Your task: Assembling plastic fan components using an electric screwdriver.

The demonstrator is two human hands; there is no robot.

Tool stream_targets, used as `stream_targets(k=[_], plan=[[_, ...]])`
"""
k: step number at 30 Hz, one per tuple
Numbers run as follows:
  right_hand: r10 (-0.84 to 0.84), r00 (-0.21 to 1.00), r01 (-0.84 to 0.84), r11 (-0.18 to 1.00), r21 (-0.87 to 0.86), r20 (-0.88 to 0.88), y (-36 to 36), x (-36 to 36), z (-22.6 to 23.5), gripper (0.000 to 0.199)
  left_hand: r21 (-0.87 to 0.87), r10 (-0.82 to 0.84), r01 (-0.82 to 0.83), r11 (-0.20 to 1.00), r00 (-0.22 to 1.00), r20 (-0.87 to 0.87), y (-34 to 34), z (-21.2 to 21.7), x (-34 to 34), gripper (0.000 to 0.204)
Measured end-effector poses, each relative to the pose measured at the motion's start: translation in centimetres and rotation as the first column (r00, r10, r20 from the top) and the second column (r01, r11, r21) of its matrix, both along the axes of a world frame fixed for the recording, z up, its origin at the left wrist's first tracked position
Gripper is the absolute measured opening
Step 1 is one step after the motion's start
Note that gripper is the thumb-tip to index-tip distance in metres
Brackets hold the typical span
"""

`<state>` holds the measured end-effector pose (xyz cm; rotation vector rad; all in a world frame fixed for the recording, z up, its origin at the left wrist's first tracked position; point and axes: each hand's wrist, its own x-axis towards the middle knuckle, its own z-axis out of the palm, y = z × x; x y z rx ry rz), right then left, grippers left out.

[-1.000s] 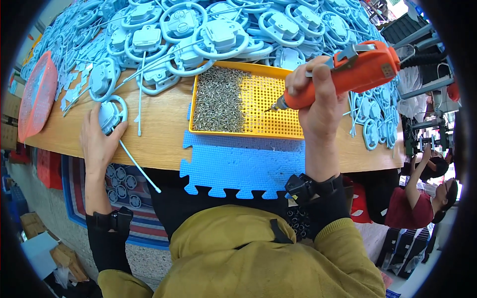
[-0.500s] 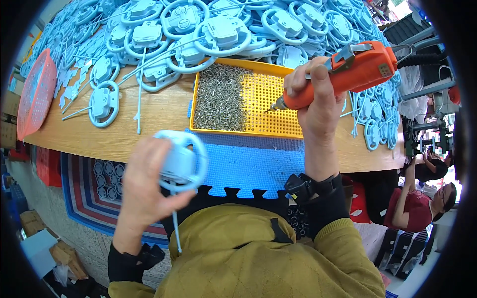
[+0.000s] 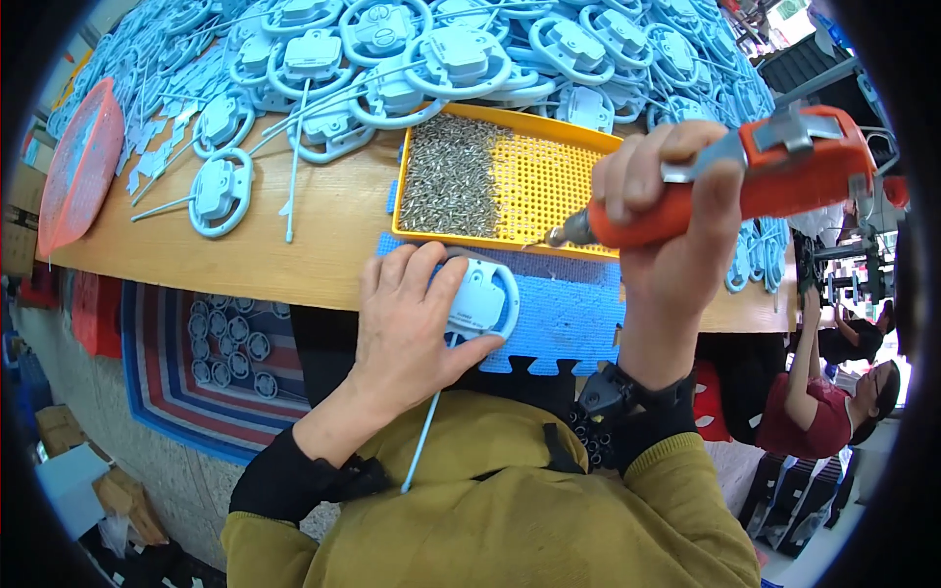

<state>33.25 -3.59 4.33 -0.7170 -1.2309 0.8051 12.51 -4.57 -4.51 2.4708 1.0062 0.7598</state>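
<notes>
A: Risks, left to right?
B: Spare ring part [image 3: 210, 196] lies loose on the surface [image 3: 270, 211]. Low risk; a stray elbow might sweep it.
A: Left hand?
B: Left hand [image 3: 407, 318] grips the blue housing [image 3: 480, 302], thumb [image 3: 475, 358] along its near edge. Its rod [image 3: 421, 446] hangs over the sweater [image 3: 549, 519]; a snag there could twist the piece.
A: Where's the housing sitting?
B: Over the foam mat [image 3: 578, 323], just in front of the yellow tray [image 3: 549, 181]. Can't tell if it's flat on the mat. If not, pressure could rock it.
A: Screws?
B: Screws [image 3: 449, 176] heap in the tray's left half. A knocked rim could scatter them.
A: Right hand?
B: Right hand [image 3: 676, 220] wraps the red power driver [image 3: 799, 176], bit tip [image 3: 556, 236] by the tray's near rim. Can't tell if it carries a screw. It's tilted; used at that angle it could slip and skid toward the left thumb.
</notes>
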Motion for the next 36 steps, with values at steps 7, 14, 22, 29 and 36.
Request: stream_targets(k=[7,14,22,29,36], plan=[[0.163,0.986,-0.162,0.983,-0.092,0.011,-1.2,-2.9,-1.8,0.037,-0.010,0.016,-0.016,1.000,1.000,0.012,-0.1,0.3,0.1,0.069],[0.116,0.993,-0.115,0.988,-0.102,-0.001,-0.8,-3.9,-2.5,0.033,-0.061,-0.004,0.003,0.998,1.000,-0.021,0.0,0.6,0.0,0.071],[0.082,0.993,-0.075,0.994,-0.083,0.084,-0.5,-4.1,-2.5,0.031,-0.087,-0.024,0.026,0.996,1.000,0.020,0.3,0.5,0.1,0.068],[0.112,0.991,-0.104,0.989,-0.105,0.077,0.3,-4.6,-2.8,0.028,-0.070,-0.044,0.047,0.996,0.998,0.044,0.3,0.5,-0.2,0.069],[0.029,0.991,-0.046,0.990,-0.133,-0.131,-0.7,-1.7,-2.4,0.032,0.005,0.088,-0.088,0.996,0.995,-0.051,-1.1,1.2,-3.5,0.067]])
